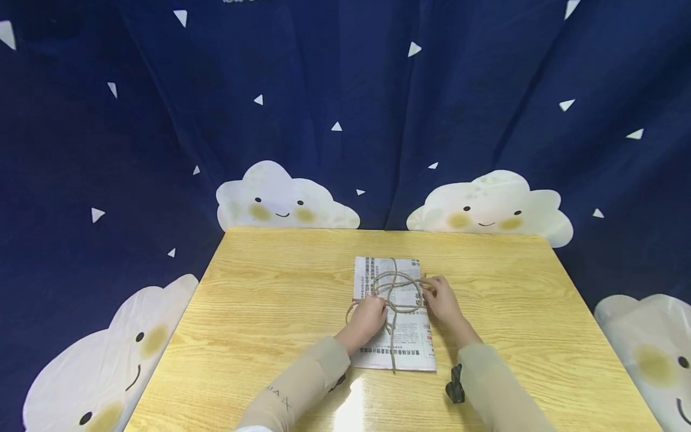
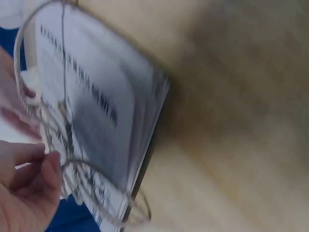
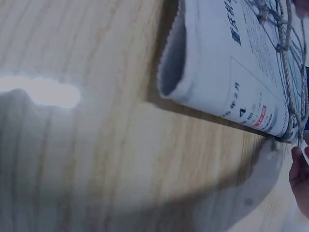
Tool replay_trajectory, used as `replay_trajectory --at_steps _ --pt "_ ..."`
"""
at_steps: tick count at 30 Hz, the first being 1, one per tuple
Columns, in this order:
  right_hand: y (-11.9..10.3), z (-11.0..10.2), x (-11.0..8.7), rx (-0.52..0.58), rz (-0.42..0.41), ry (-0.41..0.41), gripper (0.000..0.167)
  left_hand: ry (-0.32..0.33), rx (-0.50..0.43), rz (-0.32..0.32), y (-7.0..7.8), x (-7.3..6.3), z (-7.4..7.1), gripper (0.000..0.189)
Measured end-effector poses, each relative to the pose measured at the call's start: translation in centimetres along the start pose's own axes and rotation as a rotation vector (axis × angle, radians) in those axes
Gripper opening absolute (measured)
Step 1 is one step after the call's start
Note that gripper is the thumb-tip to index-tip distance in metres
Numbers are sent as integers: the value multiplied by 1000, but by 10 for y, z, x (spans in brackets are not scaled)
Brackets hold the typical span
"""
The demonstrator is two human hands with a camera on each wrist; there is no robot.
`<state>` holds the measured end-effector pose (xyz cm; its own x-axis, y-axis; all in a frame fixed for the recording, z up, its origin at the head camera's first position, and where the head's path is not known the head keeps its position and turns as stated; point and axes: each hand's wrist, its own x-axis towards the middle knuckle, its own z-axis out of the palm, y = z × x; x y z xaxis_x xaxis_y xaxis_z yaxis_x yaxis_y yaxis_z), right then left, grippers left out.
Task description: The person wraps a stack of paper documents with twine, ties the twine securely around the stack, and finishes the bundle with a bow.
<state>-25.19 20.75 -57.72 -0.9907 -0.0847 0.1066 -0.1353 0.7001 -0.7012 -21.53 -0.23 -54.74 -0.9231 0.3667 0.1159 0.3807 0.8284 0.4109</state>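
Note:
A folded stack of newspapers [image 1: 372,357] lies on the table with thin brown twine [image 1: 393,342] crossing it lengthwise and sideways. Loose loops of the twine [image 3: 288,82] sit on top of the stack. My left hand [image 1: 368,317] is over the left half of the paper; thumb and forefinger pinch the twine in the left wrist view, where a loop [image 2: 145,208] hangs past the paper's edge. At the right edge of the stack, my right hand [image 1: 444,302] pinches a strand of twine between its fingertips. The right hand [image 3: 300,176] is partly cut off in its own wrist view.
The wooden table [image 1: 259,294] extends to both sides of the stack. Behind it hangs a dark blue curtain [image 1: 302,72] printed with white triangles and smiling clouds. A black wrist device [image 1: 455,384] shows beneath the right sleeve.

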Motion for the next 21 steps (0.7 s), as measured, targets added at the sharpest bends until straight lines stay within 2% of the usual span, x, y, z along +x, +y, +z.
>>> replay_trajectory --at_steps 4,8,12,15,21 --pt "-2 2 7 -59 -100 -43 37 4 116 -91 1 -9 9 25" --pt "-1 7 9 -83 -98 -65 36 16 180 -171 -1 -11 20 36" --pt "1 10 8 -93 -62 -31 25 11 145 -234 -1 -10 30 40" --pt "1 11 7 -86 -27 -7 15 35 102 -268 1 -10 35 32" --pt "2 11 3 -88 49 -14 8 83 0 -308 1 -12 35 16"
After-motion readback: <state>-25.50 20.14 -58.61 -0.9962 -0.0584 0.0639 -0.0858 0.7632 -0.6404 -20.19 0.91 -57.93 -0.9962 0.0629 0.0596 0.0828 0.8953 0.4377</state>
